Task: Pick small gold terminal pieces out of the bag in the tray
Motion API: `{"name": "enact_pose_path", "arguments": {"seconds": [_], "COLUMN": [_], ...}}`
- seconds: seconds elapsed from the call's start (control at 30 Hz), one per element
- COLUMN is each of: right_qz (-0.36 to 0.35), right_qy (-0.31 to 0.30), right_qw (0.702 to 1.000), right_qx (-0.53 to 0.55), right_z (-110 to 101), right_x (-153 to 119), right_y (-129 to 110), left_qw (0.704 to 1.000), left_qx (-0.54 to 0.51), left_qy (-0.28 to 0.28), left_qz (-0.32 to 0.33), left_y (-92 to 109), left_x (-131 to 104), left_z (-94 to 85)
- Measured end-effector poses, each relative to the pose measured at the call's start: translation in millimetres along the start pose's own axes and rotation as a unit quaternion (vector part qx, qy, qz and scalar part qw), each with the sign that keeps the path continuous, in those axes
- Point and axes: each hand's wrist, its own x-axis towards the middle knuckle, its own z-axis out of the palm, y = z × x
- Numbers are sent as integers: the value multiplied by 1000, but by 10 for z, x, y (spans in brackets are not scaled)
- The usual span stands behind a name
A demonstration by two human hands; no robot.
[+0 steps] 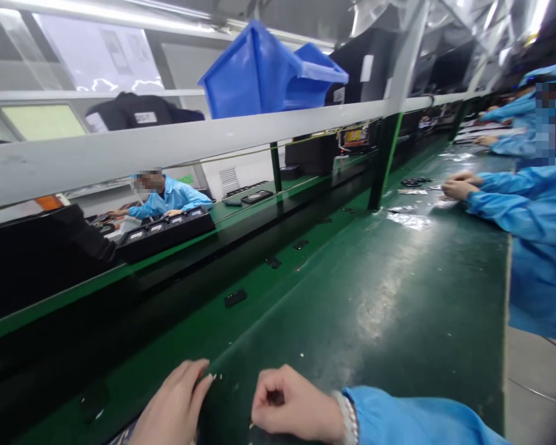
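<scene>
My left hand (173,405) lies flat, fingers together, on the near edge of the dark green rubber bench mat (375,321), touching a tiny white fleck (213,376) at its fingertips. My right hand (290,405) is curled into a loose fist just beside it, pinched perhaps on something too small to tell. Both rest low, probably to steady fine work. Further along the mat's left edge lie small black rectangular parts (235,298). Near the far right edge, a co-worker's hands (458,184) rest by clear plastic wrappers (410,219).
</scene>
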Motion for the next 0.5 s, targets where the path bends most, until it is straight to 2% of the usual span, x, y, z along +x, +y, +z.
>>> {"name": "enact_pose_path", "arguments": {"seconds": [0.03,0.1,0.2,0.27,0.37,0.43,0.5], "right_qz": [-1,-13,-61,-82,-53,-23,-7], "right_qy": [19,53,108,146,155,155,184], "right_qw": [1000,998,992,986,983,978,963], "right_qx": [1,5,5,15,82,136,195], "right_z": [-66,-183,-344,-441,-557,-615,-661], "right_x": [-68,-160,-180,-147,-107,-107,-128], "right_y": [34,77,55,1,-82,-131,-181], "left_qw": [999,996,992,988,978,969,958], "left_qx": [35,79,115,137,176,210,241], "left_qy": [-15,-12,25,59,70,71,77], "left_qz": [4,42,43,51,81,107,134], "left_y": [111,323,523,560,537,532,566], "left_x": [262,796,1448,1704,1813,1734,1545], "left_z": [-92,-131,82,253,324,232,110]}}
